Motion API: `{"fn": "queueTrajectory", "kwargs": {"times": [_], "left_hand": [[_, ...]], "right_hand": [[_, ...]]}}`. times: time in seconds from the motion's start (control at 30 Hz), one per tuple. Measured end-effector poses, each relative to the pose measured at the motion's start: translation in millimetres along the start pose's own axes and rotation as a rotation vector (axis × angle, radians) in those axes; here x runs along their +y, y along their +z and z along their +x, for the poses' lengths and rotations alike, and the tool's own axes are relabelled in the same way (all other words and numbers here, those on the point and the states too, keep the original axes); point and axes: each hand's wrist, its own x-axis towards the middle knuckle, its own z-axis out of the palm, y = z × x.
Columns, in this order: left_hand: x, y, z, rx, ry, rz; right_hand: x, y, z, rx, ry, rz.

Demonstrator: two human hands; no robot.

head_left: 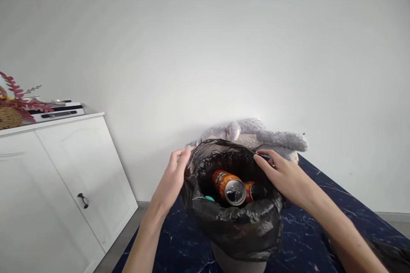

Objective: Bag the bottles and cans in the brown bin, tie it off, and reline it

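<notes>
A black plastic bag (237,226) lines a light-coloured bin (238,262), its top folded out over the rim. My left hand (171,177) pinches the bag's edge on the left side. On the right side, my right hand (283,175) grips the edge between thumb and fingers. Inside lie an orange drink can (224,179) with its opened top facing me and a second orange can (249,191) beside it. A small teal item (209,198) shows at the left inside the bag; its kind is unclear.
The bin stands on a dark blue marbled table (306,234). Behind it a grey plush toy (278,138) lies against the wall. A white cabinet (70,187) on the left bears a wicker basket (11,117) with red leaves. Black plastic (389,254) lies at the lower right.
</notes>
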Motion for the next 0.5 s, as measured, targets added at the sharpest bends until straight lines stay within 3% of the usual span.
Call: {"fn": "queueTrajectory", "kwargs": {"times": [0.17, 0.33, 0.5], "left_hand": [[3, -3.1, 0, 0.048, 0.047, 0.216], [8, -12.3, -4, 0.113, 0.158, 0.242], [16, -14.0, -15, 0.185, 0.217, 0.167]], "right_hand": [[-15, 7, -4, 0.001, 0.003, 0.063], [-18, 5, -6, 0.047, -0.005, 0.058], [-15, -2, -9, 0.185, -0.055, -0.012]]}}
